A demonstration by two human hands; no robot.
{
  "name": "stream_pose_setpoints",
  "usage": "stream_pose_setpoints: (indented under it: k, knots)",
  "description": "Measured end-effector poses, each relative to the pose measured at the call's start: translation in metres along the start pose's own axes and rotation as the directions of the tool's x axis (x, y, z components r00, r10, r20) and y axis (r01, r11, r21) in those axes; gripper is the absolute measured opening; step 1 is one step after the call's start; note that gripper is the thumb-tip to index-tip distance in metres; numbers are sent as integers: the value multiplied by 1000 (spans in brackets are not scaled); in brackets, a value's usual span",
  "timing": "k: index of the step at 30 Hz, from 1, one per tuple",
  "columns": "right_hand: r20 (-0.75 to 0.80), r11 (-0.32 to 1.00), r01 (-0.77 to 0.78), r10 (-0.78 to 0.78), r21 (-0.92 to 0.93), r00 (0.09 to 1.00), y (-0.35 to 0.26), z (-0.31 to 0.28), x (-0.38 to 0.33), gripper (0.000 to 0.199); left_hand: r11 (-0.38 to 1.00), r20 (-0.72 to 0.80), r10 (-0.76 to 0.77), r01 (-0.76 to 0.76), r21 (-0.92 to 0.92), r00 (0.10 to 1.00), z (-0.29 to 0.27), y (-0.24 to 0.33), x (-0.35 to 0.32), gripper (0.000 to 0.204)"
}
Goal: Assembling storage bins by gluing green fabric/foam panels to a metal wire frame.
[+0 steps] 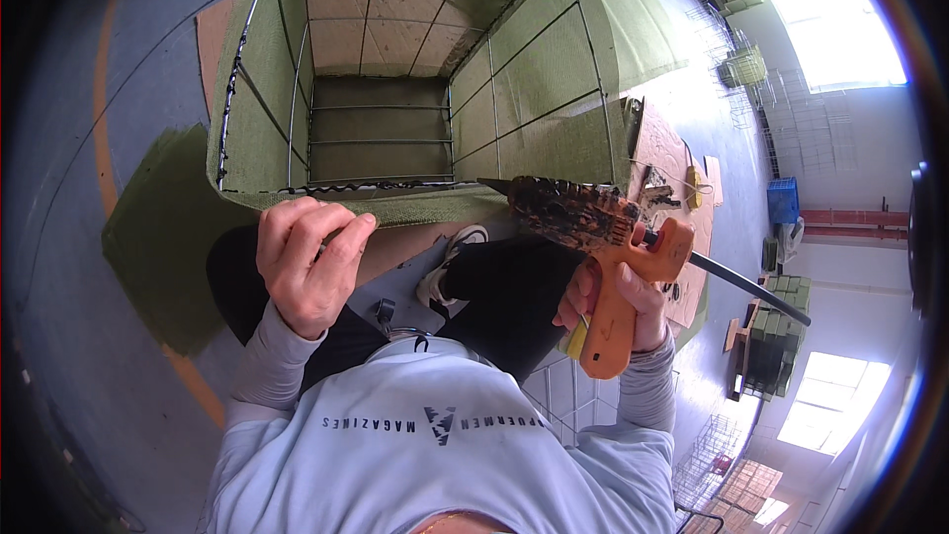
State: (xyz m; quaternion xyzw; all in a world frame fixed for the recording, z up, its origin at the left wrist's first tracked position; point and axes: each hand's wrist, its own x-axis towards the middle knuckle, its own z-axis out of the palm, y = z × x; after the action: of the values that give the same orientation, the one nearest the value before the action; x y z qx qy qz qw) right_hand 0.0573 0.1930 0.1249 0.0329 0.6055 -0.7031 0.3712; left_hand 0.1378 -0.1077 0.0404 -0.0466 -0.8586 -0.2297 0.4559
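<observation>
A wire-frame box point(381, 140) lined with green mesh fabric point(539, 89) stands in front of me. Dark glue beads run along its left and near wires. My left hand point(311, 257) pinches the fabric edge at the near rim, left of centre. In my right hand point(618, 302) is an orange glue gun point(605, 331), its front part smeared with dark residue. The nozzle points left and sits at the near wire, around the right end of the glue line. A black glue stick point(751, 287) sticks out of the gun's back.
Loose green fabric point(163, 237) lies on the floor at the left. Cardboard point(682, 287) with dark scraps lies at the right. Farther right are a blue bin point(782, 200), stacked green boxes point(776, 341) and wire frames point(712, 450). My shoes are beneath the near rim.
</observation>
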Motion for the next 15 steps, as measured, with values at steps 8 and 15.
stream_pose_setpoints:
  k: [8,15]
  knots:
    - [0,995,46,-46,84,999,-3,-11,-11,42,999,-2,34,-34,-8,999,1,-6,-3,31]
    - [-153,999,48,-44,20,987,-21,-11,-22,42,999,23,41,-40,-24,999,-1,-6,-5,32]
